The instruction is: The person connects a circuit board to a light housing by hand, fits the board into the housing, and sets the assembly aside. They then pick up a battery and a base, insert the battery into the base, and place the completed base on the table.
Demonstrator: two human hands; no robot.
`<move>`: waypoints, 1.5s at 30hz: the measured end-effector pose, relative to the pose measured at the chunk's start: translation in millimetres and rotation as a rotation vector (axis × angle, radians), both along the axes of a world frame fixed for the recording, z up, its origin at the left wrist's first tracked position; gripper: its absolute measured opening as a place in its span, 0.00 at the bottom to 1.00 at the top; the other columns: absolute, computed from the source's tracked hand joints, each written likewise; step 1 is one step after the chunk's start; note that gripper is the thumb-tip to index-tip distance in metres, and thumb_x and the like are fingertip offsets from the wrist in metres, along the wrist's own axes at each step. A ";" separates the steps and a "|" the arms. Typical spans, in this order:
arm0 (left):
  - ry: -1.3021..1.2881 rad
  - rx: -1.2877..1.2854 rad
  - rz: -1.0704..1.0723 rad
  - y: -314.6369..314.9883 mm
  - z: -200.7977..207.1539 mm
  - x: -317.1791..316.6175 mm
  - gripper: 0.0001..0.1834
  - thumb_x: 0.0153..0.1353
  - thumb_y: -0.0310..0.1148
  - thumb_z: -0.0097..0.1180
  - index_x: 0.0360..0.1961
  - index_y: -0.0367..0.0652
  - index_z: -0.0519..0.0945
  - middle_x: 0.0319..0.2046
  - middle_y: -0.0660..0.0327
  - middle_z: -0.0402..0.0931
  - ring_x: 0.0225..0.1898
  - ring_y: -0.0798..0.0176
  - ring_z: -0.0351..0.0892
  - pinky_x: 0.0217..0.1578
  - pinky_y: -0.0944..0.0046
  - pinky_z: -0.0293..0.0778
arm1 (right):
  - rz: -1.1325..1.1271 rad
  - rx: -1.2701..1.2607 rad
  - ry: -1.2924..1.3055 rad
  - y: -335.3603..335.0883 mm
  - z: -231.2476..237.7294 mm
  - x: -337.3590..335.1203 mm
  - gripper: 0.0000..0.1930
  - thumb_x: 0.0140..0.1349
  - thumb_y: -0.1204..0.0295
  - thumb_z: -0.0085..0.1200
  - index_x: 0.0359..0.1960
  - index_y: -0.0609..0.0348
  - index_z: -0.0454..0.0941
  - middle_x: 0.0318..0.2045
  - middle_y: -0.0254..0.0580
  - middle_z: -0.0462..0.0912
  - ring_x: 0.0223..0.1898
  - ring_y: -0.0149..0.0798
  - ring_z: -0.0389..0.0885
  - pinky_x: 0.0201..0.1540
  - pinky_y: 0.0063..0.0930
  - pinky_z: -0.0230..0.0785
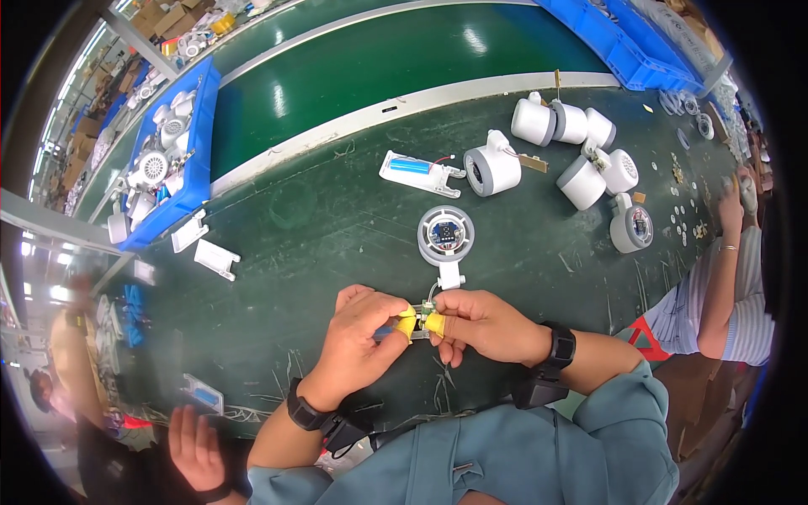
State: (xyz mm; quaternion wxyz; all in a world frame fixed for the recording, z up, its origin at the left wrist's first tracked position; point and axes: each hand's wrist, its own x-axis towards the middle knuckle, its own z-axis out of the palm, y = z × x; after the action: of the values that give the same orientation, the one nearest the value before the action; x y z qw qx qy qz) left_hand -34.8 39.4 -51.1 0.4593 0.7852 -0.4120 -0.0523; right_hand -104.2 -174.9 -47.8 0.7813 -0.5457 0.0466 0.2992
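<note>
My left hand [360, 330] and my right hand [486, 326] meet close together near the table's front edge, both with yellow finger covers. Between them is a small green circuit board [428, 308] with a white connector, pinched by my right fingers. My left fingers close on a pale handle shell [419, 335], mostly hidden; a bit of blue battery shows beneath them. Just beyond lies a round white-and-grey fan head [445, 236], its open face showing a circuit board. A thin wire runs from its neck to the small board.
Several white fan heads [581, 183] lie at the right. A handle shell with blue battery [414, 167] lies ahead. Blue crates stand at left [206, 109] and far right [635, 50], beside a green conveyor [362, 76]. Another person's hand [195, 446] shows lower left; a co-worker's arm [725, 252] reaches in right.
</note>
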 end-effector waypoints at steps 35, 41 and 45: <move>-0.103 0.013 -0.076 -7.8 1.9 -2.3 0.16 0.41 0.21 0.62 0.35 0.39 0.77 0.29 0.58 0.79 0.29 0.55 0.77 0.44 0.55 0.71 | 0.024 -0.218 -0.117 4.4 -0.4 -5.0 0.05 0.68 0.80 0.42 0.37 0.65 0.71 0.28 0.38 0.80 0.25 0.26 0.82 0.24 0.20 0.75; -0.093 -0.014 -0.107 -10.6 0.9 -1.0 0.16 0.41 0.19 0.61 0.36 0.37 0.76 0.28 0.57 0.78 0.28 0.54 0.76 0.46 0.52 0.73 | -0.003 -0.238 -0.176 5.5 -3.3 -7.7 0.04 0.67 0.80 0.42 0.36 0.65 0.71 0.27 0.39 0.80 0.23 0.26 0.82 0.22 0.20 0.74; -0.075 -0.025 -0.133 -10.9 1.5 1.0 0.16 0.42 0.18 0.60 0.36 0.36 0.76 0.28 0.57 0.78 0.27 0.54 0.76 0.47 0.50 0.74 | -0.051 -0.248 -0.214 7.8 -0.8 -8.1 0.04 0.62 0.81 0.41 0.30 0.67 0.69 0.23 0.41 0.80 0.21 0.31 0.82 0.21 0.26 0.73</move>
State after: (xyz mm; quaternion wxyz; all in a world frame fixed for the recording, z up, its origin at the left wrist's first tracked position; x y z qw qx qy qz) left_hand -33.8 28.5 -49.6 0.4489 0.7516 -0.4809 -0.0483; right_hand -112.2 -167.1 -48.6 0.7158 -0.6653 0.0133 0.2115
